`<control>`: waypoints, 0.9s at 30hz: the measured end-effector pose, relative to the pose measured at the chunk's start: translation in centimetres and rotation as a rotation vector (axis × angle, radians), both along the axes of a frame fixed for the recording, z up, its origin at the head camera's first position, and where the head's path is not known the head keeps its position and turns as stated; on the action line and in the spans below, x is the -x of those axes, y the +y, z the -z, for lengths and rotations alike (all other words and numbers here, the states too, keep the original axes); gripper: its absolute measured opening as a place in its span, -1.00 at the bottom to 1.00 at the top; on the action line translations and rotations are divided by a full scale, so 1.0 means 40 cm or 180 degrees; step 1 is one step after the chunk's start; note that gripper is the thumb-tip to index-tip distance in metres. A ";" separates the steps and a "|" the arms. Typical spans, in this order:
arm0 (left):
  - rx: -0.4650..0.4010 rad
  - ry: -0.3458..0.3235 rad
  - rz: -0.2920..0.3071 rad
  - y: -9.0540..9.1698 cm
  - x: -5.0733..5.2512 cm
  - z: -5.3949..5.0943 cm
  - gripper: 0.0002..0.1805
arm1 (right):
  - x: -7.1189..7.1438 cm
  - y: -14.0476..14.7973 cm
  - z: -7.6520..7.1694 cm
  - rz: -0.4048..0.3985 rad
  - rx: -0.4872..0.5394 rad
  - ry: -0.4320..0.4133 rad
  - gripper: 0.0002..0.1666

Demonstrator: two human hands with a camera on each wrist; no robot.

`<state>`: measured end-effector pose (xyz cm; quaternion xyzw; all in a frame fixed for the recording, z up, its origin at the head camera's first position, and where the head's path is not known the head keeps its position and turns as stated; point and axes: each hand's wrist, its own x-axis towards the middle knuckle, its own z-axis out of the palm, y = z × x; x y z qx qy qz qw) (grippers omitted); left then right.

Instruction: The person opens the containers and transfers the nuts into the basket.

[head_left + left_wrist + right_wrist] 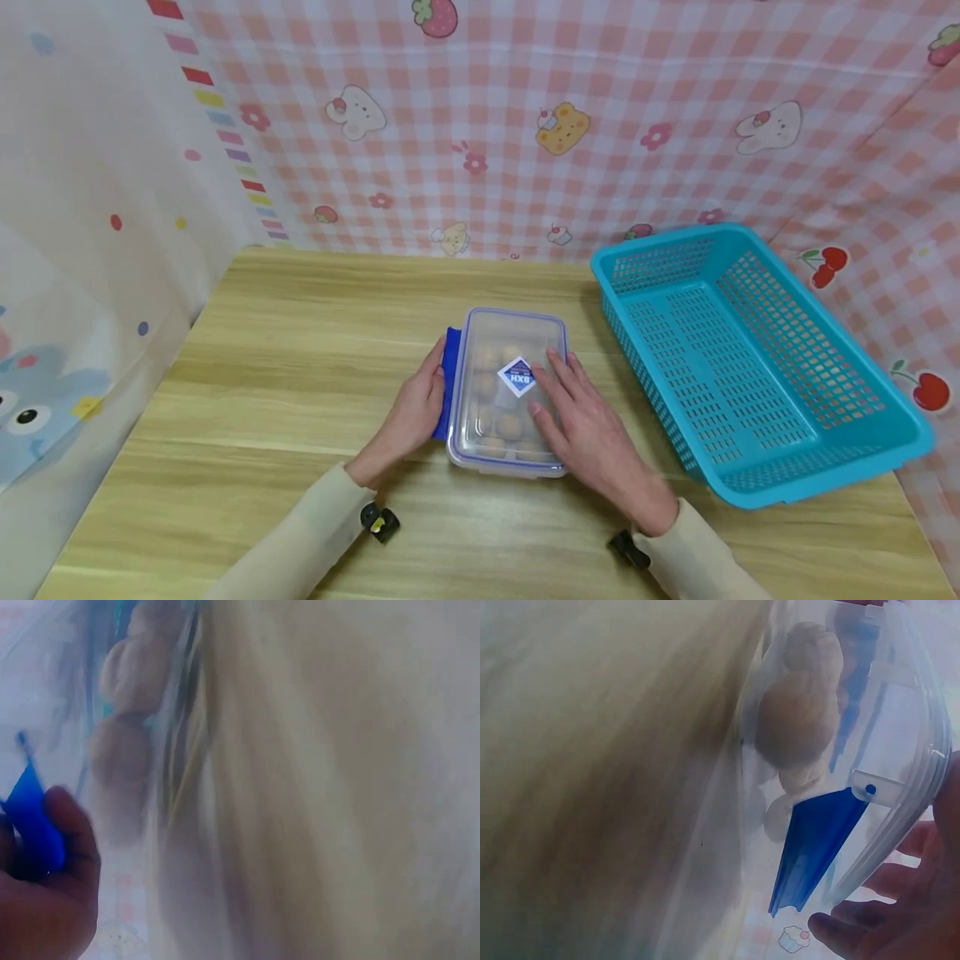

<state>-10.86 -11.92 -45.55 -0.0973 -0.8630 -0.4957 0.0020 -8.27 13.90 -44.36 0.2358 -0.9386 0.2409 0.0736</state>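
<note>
A clear plastic food container (480,467) with a blue-edged lid (517,332) stands on the table, and round, light brown things (510,427) show through it. Its left-side blue latch (450,375) sticks out from the lid. My left hand (414,408) is at that latch; in the left wrist view, thumb and fingers pinch the blue flap (37,825). My right hand (592,425) rests on the right part of the lid with its fingers spread. In the right wrist view, another blue latch (817,844) hangs down, unfastened, below the right fingers (855,911).
A turquoise perforated basket (671,404) stands to the right of the container on the wood-grain table (300,333). A pink checked cloth (480,108) hangs behind the table, and a white patterned cloth (97,150) hangs on the left.
</note>
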 end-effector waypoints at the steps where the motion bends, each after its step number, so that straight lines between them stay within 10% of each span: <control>1: 0.0000 -0.0021 0.0030 -0.004 0.000 -0.003 -0.43 | 0.000 -0.001 -0.001 -0.0001 0.0014 0.0002 -0.37; 16: -0.0026 -0.0597 0.0177 -0.045 0.007 -0.016 -0.40 | 0.003 0.000 -0.004 0.0006 0.0218 -0.0175 -0.36; 27: 0.0090 -0.0447 0.0094 -0.054 -0.013 -0.035 -0.34 | 0.003 0.028 -0.028 0.0254 0.0481 -0.0507 -0.31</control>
